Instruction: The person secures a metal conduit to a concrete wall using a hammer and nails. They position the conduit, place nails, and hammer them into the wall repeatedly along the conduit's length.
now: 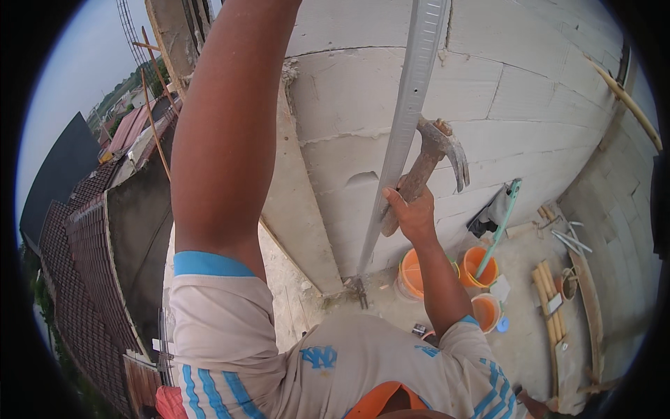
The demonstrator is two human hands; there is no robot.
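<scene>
Site: part-built space of pale block wall (488, 87) and concrete floor (523, 359); tiled roofs (80, 272) lie beyond, at left.

Item 1. Claw hammer (427, 157), before the wall, head uppermost, claw toward the right. Right grip (417, 218) closed round its handle, apparently so the head stays clear of the fingers.

Item 2. Perforated metal channel (412, 91), long, steeply upright along the wall, directly behind the hammer; lower end near the wall's foot. Probably steadied by the raised left arm (223, 133); the left grip is beyond the upper edge, its state cannot be told. Whether the right grip also touches the channel is unclear.

Item 3. Orange buckets, three, grouped on the floor along the wall's foot, presumably kept there within reach: one nearest the channel (412, 274), contents not discernible; one beside it (479, 266), with a mint-green pole (504, 220) standing in it, seemingly leaned for support; one pale-walled (486, 312), nearer the wearer, contents unclear.

Item 4. Small bucket (567, 285), toward the floor's right edge, beside bamboo poles (546, 300); contents indistinct.
</scene>
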